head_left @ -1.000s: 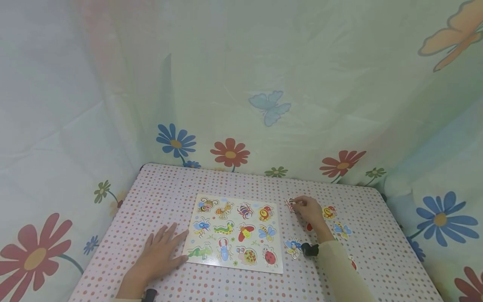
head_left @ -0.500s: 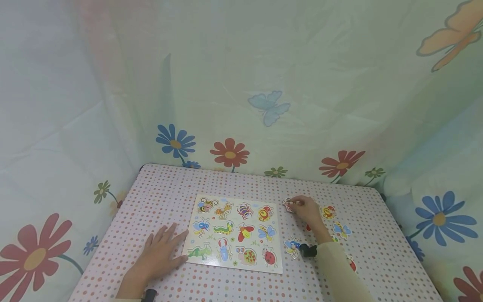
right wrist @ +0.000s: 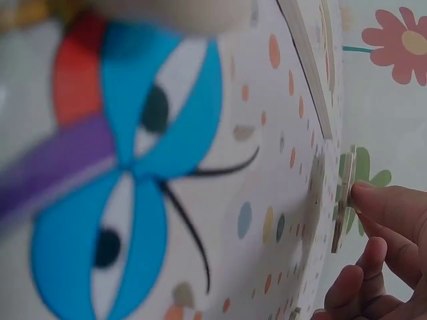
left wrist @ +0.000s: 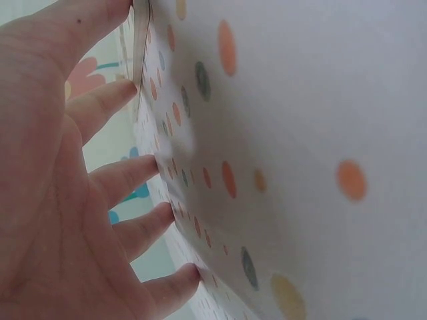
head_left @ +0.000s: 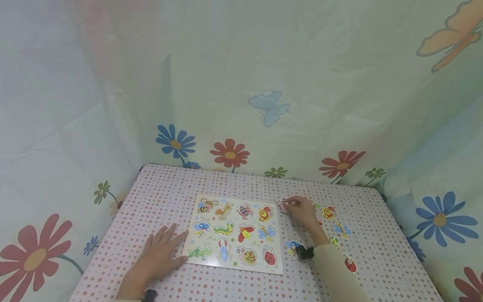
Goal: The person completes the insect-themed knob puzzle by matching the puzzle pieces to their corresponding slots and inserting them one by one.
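A puzzle board (head_left: 241,239) printed with colourful insects lies flat on the dotted table. My left hand (head_left: 160,251) is spread on the tablecloth, with thumb and index fingertip at the board's left edge; its straight fingers (left wrist: 137,177) show in the left wrist view. Beyond the board's upper right corner, my right hand (head_left: 303,212) pinches a small insect puzzle piece (head_left: 282,205) between thumb and fingers. Seen edge-on in the right wrist view, that puzzle piece (right wrist: 343,200) stands tilted up from the table; its picture is mostly covered by fingers.
Loose pieces lie right of the board: a blue mosquito (head_left: 291,246) partly under the wrist camera, a blue-winged insect (head_left: 342,230), a red-and-yellow one (head_left: 329,213) and a ladybug (head_left: 350,264). A flowered curtain (head_left: 264,138) hangs behind the table.
My right hand has moved left toward the board, carrying the pinched puzzle piece. More of the ladybug piece is uncovered by the forearm. My left hand has stayed still.
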Available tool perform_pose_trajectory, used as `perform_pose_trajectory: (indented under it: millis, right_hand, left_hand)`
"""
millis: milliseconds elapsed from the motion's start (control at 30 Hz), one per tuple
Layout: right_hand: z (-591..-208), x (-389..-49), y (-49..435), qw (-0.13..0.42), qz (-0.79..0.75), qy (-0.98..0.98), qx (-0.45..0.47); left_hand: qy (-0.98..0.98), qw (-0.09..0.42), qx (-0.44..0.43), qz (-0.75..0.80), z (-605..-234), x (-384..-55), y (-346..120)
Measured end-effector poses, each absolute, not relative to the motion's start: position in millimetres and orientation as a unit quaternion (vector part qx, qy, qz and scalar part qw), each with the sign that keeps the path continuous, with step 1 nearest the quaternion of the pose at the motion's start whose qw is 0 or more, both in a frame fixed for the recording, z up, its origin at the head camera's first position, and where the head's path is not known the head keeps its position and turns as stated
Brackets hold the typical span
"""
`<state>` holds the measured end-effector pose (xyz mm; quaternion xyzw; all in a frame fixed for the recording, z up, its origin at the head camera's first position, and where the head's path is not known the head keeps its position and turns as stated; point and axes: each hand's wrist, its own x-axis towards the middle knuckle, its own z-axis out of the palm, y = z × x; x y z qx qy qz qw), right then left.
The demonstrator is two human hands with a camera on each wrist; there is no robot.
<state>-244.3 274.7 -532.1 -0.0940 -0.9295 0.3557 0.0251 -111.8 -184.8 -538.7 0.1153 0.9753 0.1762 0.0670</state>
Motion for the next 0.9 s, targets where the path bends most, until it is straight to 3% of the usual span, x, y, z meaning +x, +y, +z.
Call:
perform_pose_trajectory:
  millis: [900]
  right_hand:
    - [-527.1,-238.2,239.5,0.018,0.371,-0.928,-0.027]
  left_hand:
    - [0.974,0.067,0.111,0.183,-541.8,-112.4,-185.3]
